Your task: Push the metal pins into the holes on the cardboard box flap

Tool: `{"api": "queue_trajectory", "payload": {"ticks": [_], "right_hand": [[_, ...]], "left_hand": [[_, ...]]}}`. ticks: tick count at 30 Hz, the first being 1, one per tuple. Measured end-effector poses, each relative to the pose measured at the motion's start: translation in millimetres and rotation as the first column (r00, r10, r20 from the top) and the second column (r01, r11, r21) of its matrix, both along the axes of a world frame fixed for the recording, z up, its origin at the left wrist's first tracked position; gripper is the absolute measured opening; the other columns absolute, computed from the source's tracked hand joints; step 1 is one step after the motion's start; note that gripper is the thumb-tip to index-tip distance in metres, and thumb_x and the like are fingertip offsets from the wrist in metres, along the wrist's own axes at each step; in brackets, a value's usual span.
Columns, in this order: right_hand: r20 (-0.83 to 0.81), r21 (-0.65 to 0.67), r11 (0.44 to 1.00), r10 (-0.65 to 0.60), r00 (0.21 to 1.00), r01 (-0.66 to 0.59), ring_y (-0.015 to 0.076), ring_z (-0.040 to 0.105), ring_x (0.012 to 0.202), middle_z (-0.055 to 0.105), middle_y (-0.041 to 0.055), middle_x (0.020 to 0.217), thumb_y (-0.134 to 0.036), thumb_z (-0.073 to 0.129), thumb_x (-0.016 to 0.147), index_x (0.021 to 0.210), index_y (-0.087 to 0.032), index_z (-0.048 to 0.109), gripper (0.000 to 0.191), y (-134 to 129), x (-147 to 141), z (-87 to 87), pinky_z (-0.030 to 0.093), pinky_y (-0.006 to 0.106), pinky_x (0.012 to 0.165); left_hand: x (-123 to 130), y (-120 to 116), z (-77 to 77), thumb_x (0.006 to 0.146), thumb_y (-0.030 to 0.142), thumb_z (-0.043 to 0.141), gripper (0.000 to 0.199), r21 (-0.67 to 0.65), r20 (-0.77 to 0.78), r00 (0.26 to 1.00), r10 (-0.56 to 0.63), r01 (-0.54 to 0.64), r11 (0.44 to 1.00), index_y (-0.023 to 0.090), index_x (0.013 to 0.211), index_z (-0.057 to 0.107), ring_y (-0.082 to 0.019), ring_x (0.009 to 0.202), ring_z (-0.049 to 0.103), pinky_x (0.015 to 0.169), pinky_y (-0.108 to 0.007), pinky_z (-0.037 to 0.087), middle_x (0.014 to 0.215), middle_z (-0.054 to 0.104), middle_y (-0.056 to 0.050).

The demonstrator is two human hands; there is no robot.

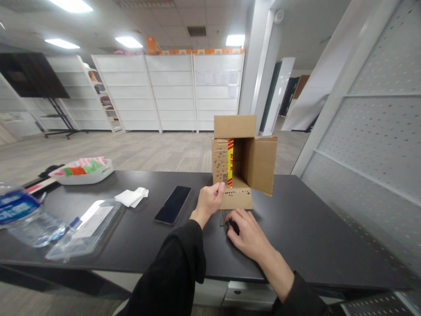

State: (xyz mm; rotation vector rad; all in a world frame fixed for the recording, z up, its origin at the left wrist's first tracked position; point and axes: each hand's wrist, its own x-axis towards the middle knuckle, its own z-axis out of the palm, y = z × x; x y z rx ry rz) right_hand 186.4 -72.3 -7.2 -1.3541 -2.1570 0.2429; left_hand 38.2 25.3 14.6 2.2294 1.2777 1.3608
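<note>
An open cardboard box stands on the dark table with its flaps spread toward me. Its left flap is dotted with several round grey spots and carries a yellow-and-red strip. Several small dark holes line the lower flap. My left hand is closed, thumb up, at the bottom of that left flap; whatever it pinches is hidden. Below the box, thin dark metal pieces like screws or nails lie side by side. My right hand touches their right end, fingers curled over something black, mostly covered.
Left of my hands lie a phone, white paper pieces and a clear plastic case. A water bottle and a white basket with colourful contents are farther left. A perforated white panel rises at the right.
</note>
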Motion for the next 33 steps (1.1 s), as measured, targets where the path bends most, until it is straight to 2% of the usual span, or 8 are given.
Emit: {"api": "queue_trajectory", "payload": {"ticks": [13, 21, 28, 33], "right_hand": [[-0.008, 0.01, 1.0, -0.012, 1.0, 0.012, 0.0212, 0.056, 0.092, 0.063, 0.004, 0.094, -0.011, 0.05, 0.082, 0.089, -0.021, 0.056, 0.014, -1.0, -1.0, 2.6, 0.036, 0.034, 0.079], [-0.132, -0.026, 0.998, -0.063, 0.989, 0.06, 0.0195, 0.057, 0.084, 0.062, 0.0041, 0.093, -0.017, 0.049, 0.088, 0.093, -0.02, 0.058, 0.011, 3.4, 4.8, 4.3, 0.04, 0.035, 0.079], [-0.138, 0.032, 0.997, -0.064, 0.988, 0.069, 0.0197, 0.059, 0.089, 0.063, 0.0062, 0.096, -0.019, 0.049, 0.086, 0.093, -0.02, 0.06, 0.013, 28.4, 17.0, 24.0, 0.046, 0.034, 0.081], [-0.083, 0.071, 0.984, -0.156, 0.984, 0.162, 0.0193, 0.059, 0.084, 0.063, 0.0075, 0.094, -0.019, 0.049, 0.085, 0.095, -0.018, 0.061, 0.016, 51.3, 23.6, 25.6, 0.046, 0.032, 0.076]], "left_hand": [[0.3, -0.3, 0.4, 0.097, 0.042, 0.032, 0.046, -0.002, -0.002, 1.0, 0.002, -0.002, 1.0, 0.02, 0.056, 0.036, -0.008, 0.047, 0.029, 0.051, -0.025, 0.022, 0.05, 0.036, 0.003], [-0.1, -0.1, 0.2, 0.097, 0.042, 0.032, 0.046, 0.0, -0.006, 1.0, -0.005, 0.005, 1.0, 0.019, 0.057, 0.038, -0.008, 0.047, 0.031, 0.052, -0.024, 0.023, 0.05, 0.037, 0.003], [-0.8, 1.4, -2.8, 0.097, 0.04, 0.033, 0.044, 0.011, -0.004, 1.0, -0.011, 0.011, 1.0, 0.019, 0.059, 0.041, -0.008, 0.047, 0.035, 0.052, -0.024, 0.024, 0.051, 0.039, 0.003], [-0.9, 2.0, -3.4, 0.097, 0.041, 0.033, 0.045, 0.001, -0.003, 1.0, -0.011, 0.011, 1.0, 0.019, 0.059, 0.041, -0.008, 0.047, 0.035, 0.052, -0.024, 0.024, 0.051, 0.039, 0.003]]}}
